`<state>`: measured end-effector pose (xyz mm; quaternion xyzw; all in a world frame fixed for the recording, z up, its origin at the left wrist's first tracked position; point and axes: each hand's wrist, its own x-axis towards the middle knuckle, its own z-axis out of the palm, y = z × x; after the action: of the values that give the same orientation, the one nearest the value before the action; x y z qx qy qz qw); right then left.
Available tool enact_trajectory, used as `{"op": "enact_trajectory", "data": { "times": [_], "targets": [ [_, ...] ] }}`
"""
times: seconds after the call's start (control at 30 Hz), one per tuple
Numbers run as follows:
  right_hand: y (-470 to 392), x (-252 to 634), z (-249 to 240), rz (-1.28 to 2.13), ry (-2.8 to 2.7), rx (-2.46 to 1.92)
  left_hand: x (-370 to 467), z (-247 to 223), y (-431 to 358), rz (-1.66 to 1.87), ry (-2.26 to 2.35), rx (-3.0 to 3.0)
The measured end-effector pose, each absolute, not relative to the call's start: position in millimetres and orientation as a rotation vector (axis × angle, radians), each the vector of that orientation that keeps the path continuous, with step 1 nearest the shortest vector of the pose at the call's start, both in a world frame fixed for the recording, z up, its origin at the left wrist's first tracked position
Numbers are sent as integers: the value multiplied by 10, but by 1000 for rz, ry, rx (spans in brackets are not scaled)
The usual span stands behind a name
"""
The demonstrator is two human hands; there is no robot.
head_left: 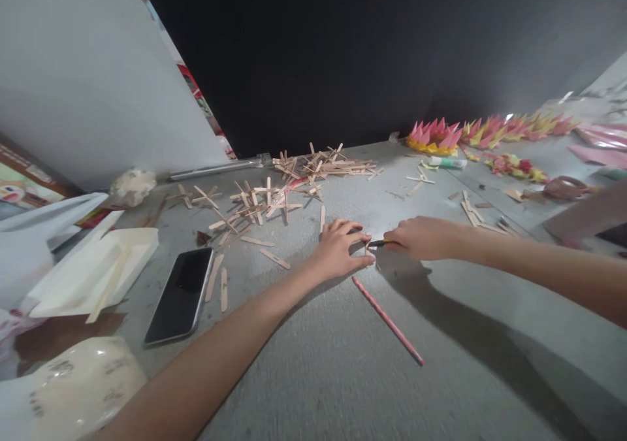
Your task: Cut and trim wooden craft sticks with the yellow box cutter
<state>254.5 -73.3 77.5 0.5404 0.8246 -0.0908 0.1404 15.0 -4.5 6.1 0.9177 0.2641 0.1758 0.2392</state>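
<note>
In the head view, my left hand rests on the table with its thumb and fingertips pinched on a short wooden craft stick, held roughly on edge. From the right, my right hand grips a slim black tool with a touch of yellow, which looks like a craft knife. Its tip meets the stick between my left fingers, and the handle is mostly hidden in my fist. A pink patterned straw-like rod lies just in front of my hands. Another craft stick is behind my left hand.
Heaped craft sticks lie at the back. At left are a phone, a white tray and a plastic bag. Pink-yellow paper crowns, a glue stick and tape sit right. A black panel stands behind.
</note>
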Motion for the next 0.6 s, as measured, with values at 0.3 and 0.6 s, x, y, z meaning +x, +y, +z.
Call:
{"op": "enact_trajectory", "data": {
  "times": [0.3,0.6],
  "targets": [
    [-489,2276,1067,-283,2260,1425,169,42,-31,508,719,2552],
    [-412,2069,1160,-280,2191,1482,201,20,-19,474,752,2544]
  ]
}}
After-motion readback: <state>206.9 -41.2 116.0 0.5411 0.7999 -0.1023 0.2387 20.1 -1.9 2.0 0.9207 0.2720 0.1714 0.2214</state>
